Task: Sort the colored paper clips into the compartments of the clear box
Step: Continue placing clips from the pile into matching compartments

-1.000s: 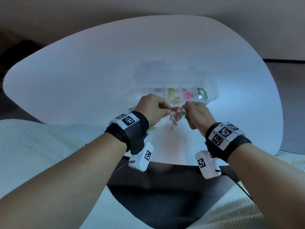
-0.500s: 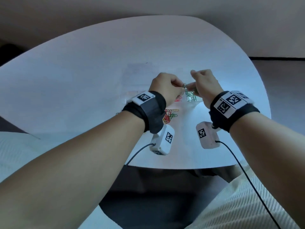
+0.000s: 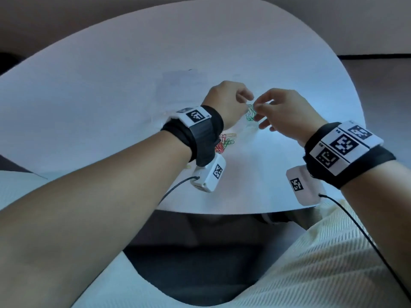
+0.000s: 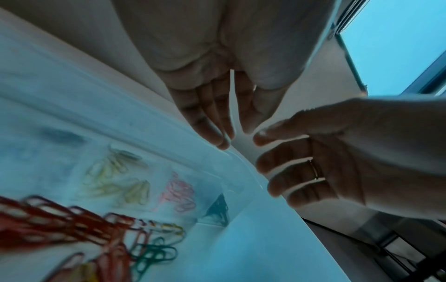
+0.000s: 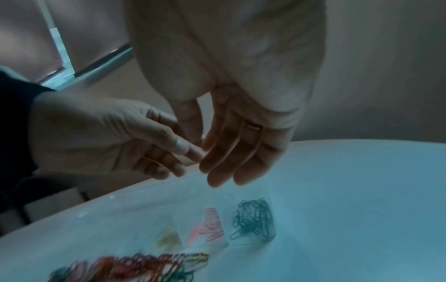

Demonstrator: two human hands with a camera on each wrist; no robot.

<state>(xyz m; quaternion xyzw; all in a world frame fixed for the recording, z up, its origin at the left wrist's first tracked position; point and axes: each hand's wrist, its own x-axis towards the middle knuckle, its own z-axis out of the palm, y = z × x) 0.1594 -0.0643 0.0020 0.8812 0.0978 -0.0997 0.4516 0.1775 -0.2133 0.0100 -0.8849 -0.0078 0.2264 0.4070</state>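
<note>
The clear box (image 4: 154, 152) lies on the white table (image 3: 133, 63) with yellow clips (image 4: 115, 181), pink clips (image 4: 178, 190) and green clips (image 5: 253, 219) in separate compartments. Both hands hover close together above the green compartment. In the wrist views my left hand (image 4: 231, 133) and my right hand (image 5: 207, 158) have relaxed, nearly straight fingers with no clip seen between them. In the head view the green clips (image 3: 251, 113) show between the left hand (image 3: 246, 101) and right hand (image 3: 260, 112). A mixed pile of loose clips (image 3: 224, 143) lies in front of the box.
A blue clip (image 4: 62, 135) sits in a compartment at the box's left end. The table's near edge (image 3: 222, 211) curves just beyond my lap. A window frame (image 4: 350, 57) shows past the table.
Both hands rose from the loose pile to above the box's green compartment. Half a second ago they pinched something between them; now their fingers have loosened.
</note>
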